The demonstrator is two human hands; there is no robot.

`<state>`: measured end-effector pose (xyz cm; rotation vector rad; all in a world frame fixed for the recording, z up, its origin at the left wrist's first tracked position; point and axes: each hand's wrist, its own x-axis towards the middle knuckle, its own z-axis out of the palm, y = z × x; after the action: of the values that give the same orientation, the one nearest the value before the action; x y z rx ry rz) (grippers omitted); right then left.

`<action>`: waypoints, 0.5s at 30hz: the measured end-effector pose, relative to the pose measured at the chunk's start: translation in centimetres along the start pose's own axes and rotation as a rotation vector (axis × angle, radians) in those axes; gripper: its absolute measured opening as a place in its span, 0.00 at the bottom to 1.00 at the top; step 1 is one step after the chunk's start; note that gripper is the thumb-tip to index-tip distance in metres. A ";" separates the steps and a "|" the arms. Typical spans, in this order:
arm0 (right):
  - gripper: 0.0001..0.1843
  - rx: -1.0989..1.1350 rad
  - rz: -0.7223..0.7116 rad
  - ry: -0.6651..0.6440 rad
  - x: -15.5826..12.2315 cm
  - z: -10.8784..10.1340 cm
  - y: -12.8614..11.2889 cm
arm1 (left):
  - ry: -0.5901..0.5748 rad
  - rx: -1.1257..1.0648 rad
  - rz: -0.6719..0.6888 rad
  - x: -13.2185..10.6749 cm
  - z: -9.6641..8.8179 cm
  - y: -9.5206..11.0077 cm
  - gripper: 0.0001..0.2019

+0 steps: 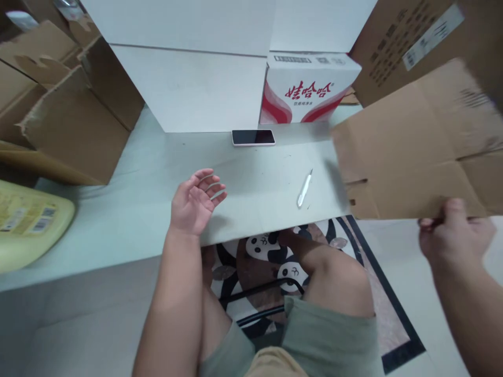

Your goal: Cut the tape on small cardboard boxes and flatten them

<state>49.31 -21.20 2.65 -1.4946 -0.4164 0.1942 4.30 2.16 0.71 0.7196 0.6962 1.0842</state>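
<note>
My right hand (458, 235) grips the lower edge of a flat piece of brown cardboard (408, 141), thumb on the near face. The cardboard is raised at the right, over the table's edge, with fold lines and small slots in it. Palm up and fingers loosely curled apart, my left hand (198, 201) hovers over the pale table (251, 183) and holds nothing. Between the two hands a white pen-like craft knife (305, 188) lies on the table. A phone (253, 137) with a dark screen rests farther back.
White boxes (196, 89) stand along the back, beside a red-and-white carton (310, 89). Open brown boxes (78, 125) and a yellow bottle (31, 225) occupy the left. A big brown carton (393, 42) rises at back right. Below the table's front edge lies a panda-patterned mat (259, 243).
</note>
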 end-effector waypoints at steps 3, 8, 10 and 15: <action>0.12 -0.144 -0.195 0.187 7.1 2.3 -2.2 | 0.004 -0.002 -0.017 0.3 0.3 -0.1 0.12; 0.20 -0.183 -0.114 -0.079 16.5 12.3 -3.8 | -0.002 -0.012 -0.026 0.8 0.8 -0.1 0.13; 0.20 -0.241 -0.045 -0.338 16.0 15.0 -2.7 | -0.021 -0.026 -0.015 0.9 0.6 0.2 0.13; 0.08 -0.480 0.249 -0.690 5.0 17.5 0.1 | -0.018 -0.076 0.046 0.6 -0.5 1.4 0.12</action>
<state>47.17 -3.12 3.72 -1.9312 -0.8702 0.8700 3.38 3.22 1.45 0.6816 0.6222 1.1389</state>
